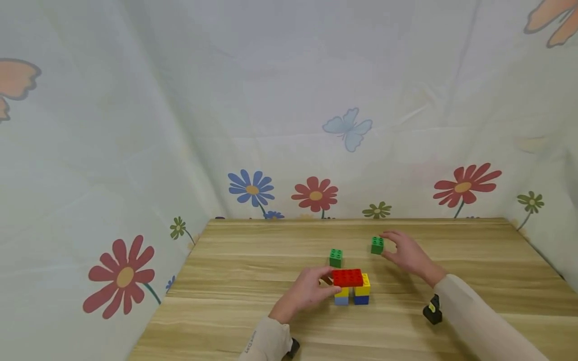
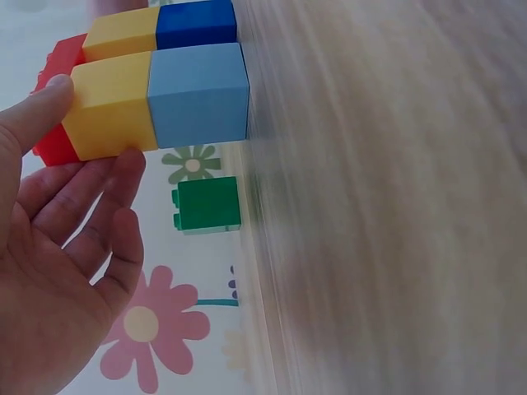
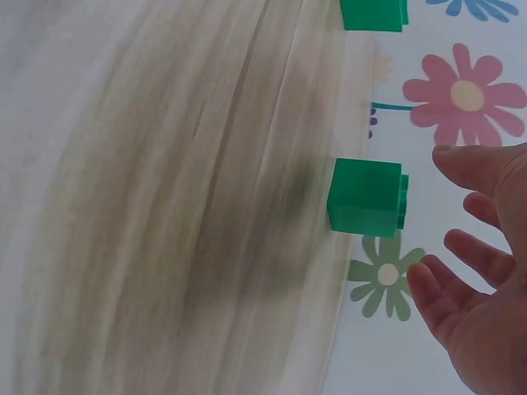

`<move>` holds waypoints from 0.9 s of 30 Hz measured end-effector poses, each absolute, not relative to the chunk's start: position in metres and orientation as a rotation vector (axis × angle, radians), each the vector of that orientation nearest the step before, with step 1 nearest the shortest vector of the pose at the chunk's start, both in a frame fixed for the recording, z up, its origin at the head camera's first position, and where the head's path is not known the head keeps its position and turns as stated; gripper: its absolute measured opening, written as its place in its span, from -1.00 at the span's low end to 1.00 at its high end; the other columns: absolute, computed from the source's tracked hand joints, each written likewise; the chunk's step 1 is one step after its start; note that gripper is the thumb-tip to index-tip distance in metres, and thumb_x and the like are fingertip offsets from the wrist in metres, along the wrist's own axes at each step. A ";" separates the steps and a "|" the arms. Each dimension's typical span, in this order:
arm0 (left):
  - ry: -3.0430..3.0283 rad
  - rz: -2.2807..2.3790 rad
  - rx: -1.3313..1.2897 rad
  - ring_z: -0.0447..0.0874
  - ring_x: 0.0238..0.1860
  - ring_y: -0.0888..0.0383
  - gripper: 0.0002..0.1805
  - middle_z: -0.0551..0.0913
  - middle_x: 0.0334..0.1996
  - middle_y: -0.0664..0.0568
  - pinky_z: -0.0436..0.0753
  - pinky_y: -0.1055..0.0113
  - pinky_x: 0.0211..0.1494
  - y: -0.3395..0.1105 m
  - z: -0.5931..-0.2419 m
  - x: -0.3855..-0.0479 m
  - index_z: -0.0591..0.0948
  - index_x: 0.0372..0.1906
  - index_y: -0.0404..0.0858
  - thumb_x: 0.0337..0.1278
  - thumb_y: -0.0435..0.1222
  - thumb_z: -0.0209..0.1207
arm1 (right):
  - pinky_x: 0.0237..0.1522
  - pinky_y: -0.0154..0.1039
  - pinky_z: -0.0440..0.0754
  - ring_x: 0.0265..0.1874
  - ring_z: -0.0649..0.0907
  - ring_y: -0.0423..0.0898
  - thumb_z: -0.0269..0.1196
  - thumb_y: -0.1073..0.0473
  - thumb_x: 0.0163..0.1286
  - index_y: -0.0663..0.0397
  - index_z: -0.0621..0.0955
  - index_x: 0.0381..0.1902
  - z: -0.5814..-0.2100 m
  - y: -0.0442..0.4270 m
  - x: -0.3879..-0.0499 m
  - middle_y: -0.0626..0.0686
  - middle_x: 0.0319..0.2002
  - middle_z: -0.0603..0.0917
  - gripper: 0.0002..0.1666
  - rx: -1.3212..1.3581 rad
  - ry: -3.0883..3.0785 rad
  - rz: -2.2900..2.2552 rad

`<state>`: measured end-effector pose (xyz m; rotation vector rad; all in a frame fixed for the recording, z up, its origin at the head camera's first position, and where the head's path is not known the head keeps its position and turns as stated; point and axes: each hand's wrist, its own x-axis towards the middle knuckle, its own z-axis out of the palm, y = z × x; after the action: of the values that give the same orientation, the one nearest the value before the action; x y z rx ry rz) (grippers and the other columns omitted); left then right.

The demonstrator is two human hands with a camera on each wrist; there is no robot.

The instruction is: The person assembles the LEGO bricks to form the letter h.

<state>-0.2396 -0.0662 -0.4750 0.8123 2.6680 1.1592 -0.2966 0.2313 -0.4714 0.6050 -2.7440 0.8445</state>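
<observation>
A small toy building-brick structure stands on the table: a red brick (image 1: 347, 278) bridges two stacks, a yellow brick (image 2: 111, 107) over a light blue brick (image 2: 199, 96), and another yellow brick (image 1: 362, 286) over a dark blue brick (image 1: 361, 300). My left hand (image 1: 311, 289) holds this structure at its left end, thumb on the near side and fingers behind. Beyond it sits a green brick (image 1: 336, 258). A second green brick (image 3: 366, 197) stands farther right. My right hand (image 1: 408, 254) is beside that one, thumb and fingers spread and apart from it in the right wrist view.
The wooden table (image 1: 253, 250) ends at a light cloth backdrop (image 1: 280, 100) printed with flowers and butterflies. Black devices are strapped at both wrists, the right one (image 1: 432, 311) showing below the sleeve.
</observation>
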 end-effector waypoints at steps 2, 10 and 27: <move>2.663 1.162 0.812 0.55 -0.21 0.30 -0.68 0.61 -0.22 0.35 0.52 0.41 -0.19 -0.066 -0.475 -0.239 0.62 -0.03 -0.05 0.13 -0.06 0.27 | 0.10 0.25 0.35 0.13 0.41 0.35 0.33 0.28 0.21 0.35 0.46 0.17 -0.473 0.231 -0.299 0.38 0.16 0.42 -0.42 0.593 -2.763 0.854; 2.663 1.166 0.796 0.53 -0.23 0.36 -0.68 0.60 -0.23 0.37 0.52 0.42 -0.20 -0.067 -0.476 -0.239 0.62 -0.03 -0.02 0.13 -0.05 0.26 | 0.13 0.28 0.29 0.16 0.36 0.39 0.30 0.29 0.21 0.40 0.41 0.20 -0.478 0.228 -0.308 0.43 0.19 0.37 -0.38 0.619 -2.787 0.889; 2.651 1.180 0.761 0.51 -0.24 0.37 -0.67 0.59 -0.22 0.37 0.52 0.42 -0.19 -0.066 -0.476 -0.238 0.61 -0.01 0.00 0.12 -0.04 0.26 | -0.03 0.17 0.49 -0.03 0.52 0.34 0.31 0.31 0.21 0.42 0.49 0.05 -0.495 0.229 -0.316 0.40 0.05 0.46 -0.53 0.623 -2.808 0.925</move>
<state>-0.2382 -0.0660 -0.4759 0.7610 2.6513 1.1800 -0.3165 0.2293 -0.4946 0.6228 -2.8083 0.9253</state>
